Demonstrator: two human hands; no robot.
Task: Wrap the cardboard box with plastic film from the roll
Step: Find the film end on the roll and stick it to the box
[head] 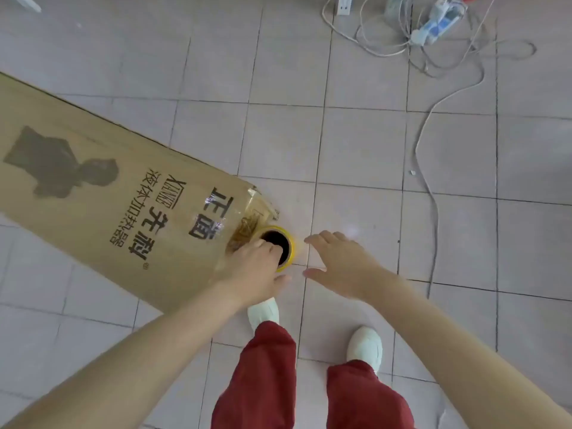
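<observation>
**A:** Yellow rim there: is that the core of the film roll (290, 243)?

**B:** Yes. It stands on end, touching the near end of the cardboard box (93, 187). The left hand (253, 267) grips it, fingers hooked over the rim into the dark hollow. The right hand (340, 264) hovers just beside the roll, fingers spread, holding nothing.

**A:** How would you carry the film round well?

**B:** I'd hold the roll upright and close to the cardboard and let it turn on the hooked fingers. The free palm can brake it so the film pulls taut. Overlap each pass, since slack will likely wrinkle at the corners.

**A:** And the box itself?

**B:** It's long, flat and brown, lying on the tiled floor (356, 144) and slanting away to the left. There are black printed characters and a dark figure on top. Glossy glints suggest plastic film (216, 209) already covers that end, and it bunches at the corner.
</observation>
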